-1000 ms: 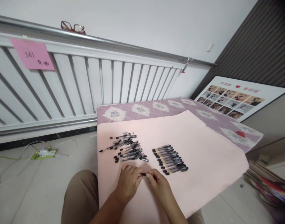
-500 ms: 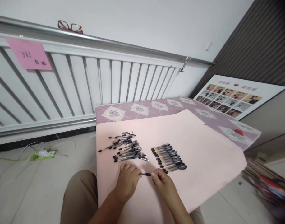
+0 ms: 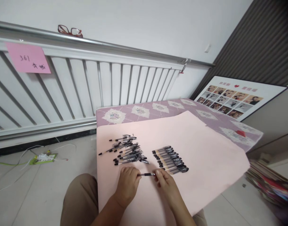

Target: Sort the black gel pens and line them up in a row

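Both hands are down at the near edge of the pink sheet (image 3: 205,150) that covers most of the table (image 3: 144,110), and they share a single pen (image 3: 146,174) between them: the left hand (image 3: 127,185) has its grip pinched on one end, the right hand (image 3: 165,185) has its fingertips closed on the other end, so the pen hangs level between the two, just above the paper. It looks like a capping or sorting job to me. Just beyond the left hand sits a loose pile of pens (image 3: 127,151), all black and clear, lying every which way, a few strays poking out to the left. Just beyond the right hand there's a neat row of pens (image 3: 170,159), lined up side by side and parallel, with dark ends matching. Going by that, I'd say roughly half is done: the tidy row is the finished lot, the jumble is what's left, and it looks a bit bigger than the row, though I can't count them at this size. Red glasses (image 3: 70,30) sit up on the rail behind the table, and there's a pink note (image 3: 28,58) stuck on the radiator.
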Available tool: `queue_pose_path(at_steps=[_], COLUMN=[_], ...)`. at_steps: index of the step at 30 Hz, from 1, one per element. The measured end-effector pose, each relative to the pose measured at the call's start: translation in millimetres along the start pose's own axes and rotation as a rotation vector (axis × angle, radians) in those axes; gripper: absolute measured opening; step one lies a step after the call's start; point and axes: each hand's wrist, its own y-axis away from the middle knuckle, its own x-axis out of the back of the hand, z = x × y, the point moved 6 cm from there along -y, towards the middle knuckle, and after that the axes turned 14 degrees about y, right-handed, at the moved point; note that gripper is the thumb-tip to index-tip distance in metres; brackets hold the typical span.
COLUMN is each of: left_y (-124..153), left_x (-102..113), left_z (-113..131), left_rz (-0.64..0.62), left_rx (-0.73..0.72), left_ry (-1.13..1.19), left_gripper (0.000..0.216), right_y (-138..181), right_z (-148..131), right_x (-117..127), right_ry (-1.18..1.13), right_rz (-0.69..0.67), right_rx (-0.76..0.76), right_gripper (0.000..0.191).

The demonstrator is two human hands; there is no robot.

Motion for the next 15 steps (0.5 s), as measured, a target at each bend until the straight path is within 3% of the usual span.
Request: queue_pose_path(at_steps=[4,7,15], left_y=[0.9,0.7,-0.4], left_x=[6.3,6.5,5.3], left_z=[-8.4,-12.5,-11.3], left_rz=[0.112,0.119,0.104], left_rx=[0.047,0.036,0.031], left_ry=[0.064,0.089,0.167], left_gripper=[0.015,0.021,0.023], right_y=[-23.2,-38.1,-46.3], right_z=[-4.2,-13.9,-35.4], right_x=[4.8,-7.3,-30.0], right_ry=[0.317,0.513,0.691], right_rz=[0.150,0.118,0.013], right_rx=[0.110,0.193,0.279], right_gripper=[0.022,0.020,0.018])
